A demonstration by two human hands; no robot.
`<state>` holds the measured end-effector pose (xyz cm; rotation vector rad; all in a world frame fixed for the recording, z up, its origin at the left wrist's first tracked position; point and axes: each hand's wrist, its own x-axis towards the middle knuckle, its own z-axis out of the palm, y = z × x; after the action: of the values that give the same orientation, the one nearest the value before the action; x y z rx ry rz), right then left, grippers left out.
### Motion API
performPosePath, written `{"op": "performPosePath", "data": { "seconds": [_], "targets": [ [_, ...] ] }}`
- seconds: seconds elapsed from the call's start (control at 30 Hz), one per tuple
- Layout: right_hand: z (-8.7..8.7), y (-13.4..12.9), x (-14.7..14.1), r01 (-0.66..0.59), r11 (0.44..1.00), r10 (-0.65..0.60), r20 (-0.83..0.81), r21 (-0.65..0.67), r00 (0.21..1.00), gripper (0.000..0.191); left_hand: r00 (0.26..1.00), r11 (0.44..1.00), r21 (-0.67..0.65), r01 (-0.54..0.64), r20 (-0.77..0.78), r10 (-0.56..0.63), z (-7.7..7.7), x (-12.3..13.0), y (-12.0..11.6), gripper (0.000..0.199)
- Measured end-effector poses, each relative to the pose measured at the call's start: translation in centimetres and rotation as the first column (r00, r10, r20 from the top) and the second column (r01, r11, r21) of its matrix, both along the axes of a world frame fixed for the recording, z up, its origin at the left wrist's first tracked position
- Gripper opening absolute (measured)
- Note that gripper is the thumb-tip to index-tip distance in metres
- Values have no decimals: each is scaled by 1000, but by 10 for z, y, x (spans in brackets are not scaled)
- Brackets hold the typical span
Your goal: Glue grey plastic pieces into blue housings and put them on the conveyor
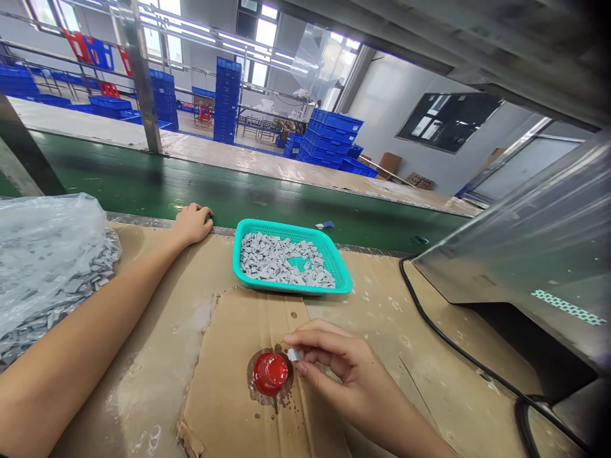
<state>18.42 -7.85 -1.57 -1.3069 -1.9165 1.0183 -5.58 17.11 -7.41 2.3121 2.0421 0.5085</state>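
Observation:
My right hand pinches a small light-grey plastic piece between thumb and fingertips. Just left of that piece is a small red cup-shaped thing with a wet, shiny surface, sitting in a dark wet stain on a cardboard sheet. Beyond it stands a turquoise perforated basket with many similar grey pieces spread over its bottom. Resting at the far edge of the bench, left of the basket, my left hand holds nothing, its fingers loosely bent and apart.
A clear plastic bag full of grey pieces lies on the left. Behind the bench runs a green conveyor belt with a small blue item on it. A metal housing and a black cable are at right; blue crates stand beyond.

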Motion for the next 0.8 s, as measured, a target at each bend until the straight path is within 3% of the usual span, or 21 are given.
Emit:
{"op": "performPosePath", "data": {
  "seconds": [0.27, 0.8],
  "targets": [
    [3, -2, -2, -47, 996, 34, 161, 81, 986, 21, 1000, 1000, -8, -4, 6, 4, 0, 0, -1, 40],
    [2, -5, -2, -46, 984, 8, 211, 172, 978, 13, 1000, 1000, 0, -4, -2, 4, 0, 0, -1, 39]
  ]
}}
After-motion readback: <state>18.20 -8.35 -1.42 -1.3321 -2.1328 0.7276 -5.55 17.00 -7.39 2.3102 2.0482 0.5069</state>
